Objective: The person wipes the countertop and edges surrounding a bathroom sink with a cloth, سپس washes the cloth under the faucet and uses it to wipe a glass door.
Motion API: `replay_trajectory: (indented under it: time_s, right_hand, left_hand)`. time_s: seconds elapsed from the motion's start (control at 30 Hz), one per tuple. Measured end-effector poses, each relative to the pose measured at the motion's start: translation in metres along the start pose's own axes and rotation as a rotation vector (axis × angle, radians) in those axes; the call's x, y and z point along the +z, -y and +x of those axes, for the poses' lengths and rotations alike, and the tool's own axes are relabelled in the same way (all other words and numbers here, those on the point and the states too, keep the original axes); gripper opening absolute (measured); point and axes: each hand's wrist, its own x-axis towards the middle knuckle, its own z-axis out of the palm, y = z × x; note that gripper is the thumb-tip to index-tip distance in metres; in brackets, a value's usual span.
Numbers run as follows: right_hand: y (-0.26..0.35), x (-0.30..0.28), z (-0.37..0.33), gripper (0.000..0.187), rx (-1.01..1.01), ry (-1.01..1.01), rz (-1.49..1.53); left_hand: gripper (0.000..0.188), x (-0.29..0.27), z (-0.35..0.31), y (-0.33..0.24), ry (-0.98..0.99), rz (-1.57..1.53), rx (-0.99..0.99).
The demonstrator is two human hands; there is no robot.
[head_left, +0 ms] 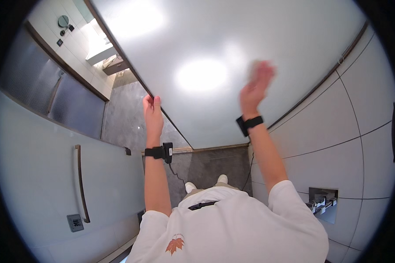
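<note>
A large frosted glass panel (215,109) with a dark frame fills the upper middle of the head view, with bright light reflections on it. My left hand (152,115) is closed on the panel's left edge, thumb on the near face and fingers around the frame. Over the right part of the glass is my right hand (254,94), its fingers pointing up and blurred by motion. Whether it touches the glass or holds anything, I cannot tell. Each wrist wears a black strap with a small black device (167,152).
At the left is another pale panel (35,162) with a long bar handle (80,184). White tiled wall (311,144) bounds the right side, with a chrome valve fitting (324,204) low down. Beyond the panel's left edge are a white basin (100,50) and grey floor (123,105).
</note>
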Motion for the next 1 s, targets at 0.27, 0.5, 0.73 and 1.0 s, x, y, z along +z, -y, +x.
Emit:
replay_trajectory:
  time_s: [0.27, 0.5, 0.73, 1.0]
  right_hand:
    - [-0.071, -0.042, 0.009, 0.067, -0.537, 0.44, 0.047]
    - [-0.028, -0.021, 0.013, 0.073, 0.272, -0.082, 0.203]
    - [-0.055, -0.034, -0.081, 0.062, -0.433, 0.682, 0.176]
    - [-0.047, -0.053, 0.05, 0.074, 0.29, -0.067, 0.382]
  left_hand:
    - [0.034, -0.005, -0.001, 0.01, 0.002, 0.017, -0.043]
    - [0.036, 0.019, -0.011, 0.004, -0.136, -0.017, -0.026]
    - [0.043, 0.024, -0.011, 0.01, -0.188, -0.045, -0.007]
    - [0.045, 0.019, -0.011, 0.006, -0.18, -0.014, -0.024]
